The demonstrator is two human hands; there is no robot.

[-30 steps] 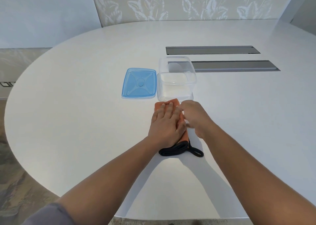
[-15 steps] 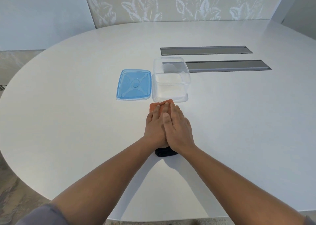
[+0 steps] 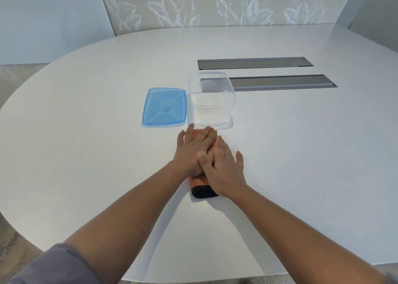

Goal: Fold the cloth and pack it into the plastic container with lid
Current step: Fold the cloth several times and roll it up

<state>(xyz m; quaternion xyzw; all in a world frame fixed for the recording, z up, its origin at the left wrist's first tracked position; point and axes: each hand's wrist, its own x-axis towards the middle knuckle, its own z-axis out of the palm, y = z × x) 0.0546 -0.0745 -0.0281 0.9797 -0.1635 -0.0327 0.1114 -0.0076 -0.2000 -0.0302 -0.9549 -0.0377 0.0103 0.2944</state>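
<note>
An orange cloth with a black edge point(image 3: 201, 187) lies folded into a narrow strip on the white table, just in front of the clear plastic container point(image 3: 212, 120). My left hand point(image 3: 193, 148) lies flat on the far half of the cloth, fingers spread. My right hand point(image 3: 224, 169) lies flat on the near half and partly over my left hand. Both palms press down; neither grips the cloth. Most of the cloth is hidden under my hands. The blue lid point(image 3: 164, 108) lies flat to the left of the container, touching its side.
The container stands open with nothing in it. Two long grey recessed panels point(image 3: 280, 82) sit in the white table point(image 3: 86, 154) behind and to the right of it. The table's rounded edge curves along the left and near side.
My right hand came from beside the cloth onto it, flat next to my left, then slid back toward me. The loose black loop at the near end is now folded in.
</note>
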